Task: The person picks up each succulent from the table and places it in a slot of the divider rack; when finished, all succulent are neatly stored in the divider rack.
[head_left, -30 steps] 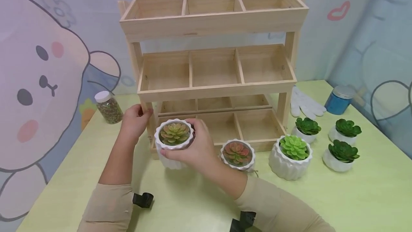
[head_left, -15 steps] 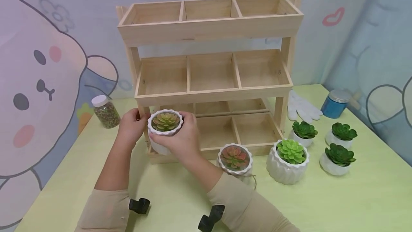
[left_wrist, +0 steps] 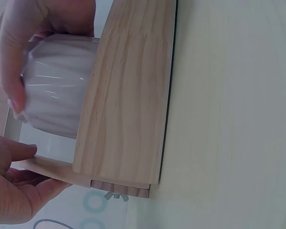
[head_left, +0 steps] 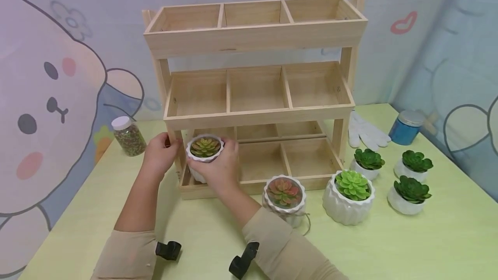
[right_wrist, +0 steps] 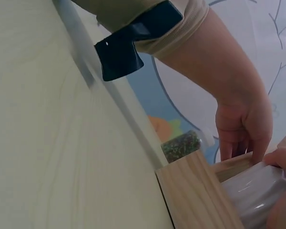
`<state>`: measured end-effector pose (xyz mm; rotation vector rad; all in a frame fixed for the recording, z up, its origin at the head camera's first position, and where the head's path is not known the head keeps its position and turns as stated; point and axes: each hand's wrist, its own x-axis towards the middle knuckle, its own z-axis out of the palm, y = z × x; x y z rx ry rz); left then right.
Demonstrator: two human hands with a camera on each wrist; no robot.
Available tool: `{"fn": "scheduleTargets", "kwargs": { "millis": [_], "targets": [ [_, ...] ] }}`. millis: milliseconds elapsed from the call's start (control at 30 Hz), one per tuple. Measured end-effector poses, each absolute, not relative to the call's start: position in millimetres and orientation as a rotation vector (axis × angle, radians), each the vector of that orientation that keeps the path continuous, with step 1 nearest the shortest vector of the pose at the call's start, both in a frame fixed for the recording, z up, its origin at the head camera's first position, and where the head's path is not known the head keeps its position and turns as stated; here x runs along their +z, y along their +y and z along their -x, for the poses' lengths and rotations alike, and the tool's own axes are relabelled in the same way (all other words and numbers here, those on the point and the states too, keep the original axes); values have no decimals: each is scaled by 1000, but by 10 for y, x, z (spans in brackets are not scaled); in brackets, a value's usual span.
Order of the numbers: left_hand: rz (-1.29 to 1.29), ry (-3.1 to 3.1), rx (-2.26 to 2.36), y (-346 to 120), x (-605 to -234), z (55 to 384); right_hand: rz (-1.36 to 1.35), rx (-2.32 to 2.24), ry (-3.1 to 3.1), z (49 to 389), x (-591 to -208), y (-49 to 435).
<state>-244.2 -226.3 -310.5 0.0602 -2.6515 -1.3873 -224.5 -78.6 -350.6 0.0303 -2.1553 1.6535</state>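
Observation:
My right hand (head_left: pixel 221 165) grips a white fluted pot (head_left: pixel 197 174) that holds a green, pink-tipped succulent (head_left: pixel 205 146). In the head view the pot is over the left compartment of the wooden shelf's bottom tray (head_left: pixel 311 181). The left wrist view shows the pot's lower part (left_wrist: pixel 59 88) behind the tray's front board (left_wrist: pixel 126 95). Fingers and thumb of my left hand (head_left: pixel 160 154) pinch the shelf's wood at its left side, by the left post (head_left: pixel 180 159). In the right wrist view the left hand (right_wrist: pixel 243 126) is beside the pot.
A pot with a reddish succulent (head_left: pixel 284 192) and one with a bright green succulent (head_left: pixel 352 185) stand before the shelf. Several small dark-green plants (head_left: pixel 412 189), a white glove (head_left: pixel 366 131) and a blue jar (head_left: pixel 407 128) are right. A white-capped jar (head_left: pixel 129 136) stands left.
My right hand has carried the pot back and down from in front of the shelf into the bottom tray's left compartment. The left hand has stayed at the shelf's left side.

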Motion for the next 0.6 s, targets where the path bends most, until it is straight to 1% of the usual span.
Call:
{"fn": "scheduleTargets", "kwargs": {
  "millis": [100,233,600],
  "targets": [
    [-61,-2661,-1366,-2277,-3101,2443,-11,1605,-2204,2286,-3543,-799],
    [-55,-2662,-1348,-2295,-3086,2455,-59,1522,-2267,2318,-3583,-821],
    [-48,-2676,-1358,-2262,-3103,2439,-131,1493,-2323,2368,-3696,-838]
  ]
}}
